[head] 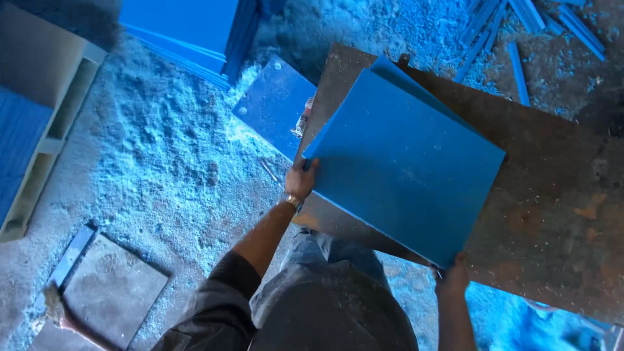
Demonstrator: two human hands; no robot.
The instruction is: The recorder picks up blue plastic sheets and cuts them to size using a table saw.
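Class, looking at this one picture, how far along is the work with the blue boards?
Done: blue offcut strips and dust litter the floor. In hand: left hand and right hand grip a blue board on the rusty table. Left: stacked blue sheets wait.

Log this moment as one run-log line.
left hand: grips blue board at left corner | right hand: grips its near corner | board: over rusty metal table | floor: blue dust

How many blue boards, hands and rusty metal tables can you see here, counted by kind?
Blue boards held on the table: 2, top board, board beneath
Blue board on the floor: 1
Hands: 2, left hand, right hand
Rusty metal table: 1
Total: 6
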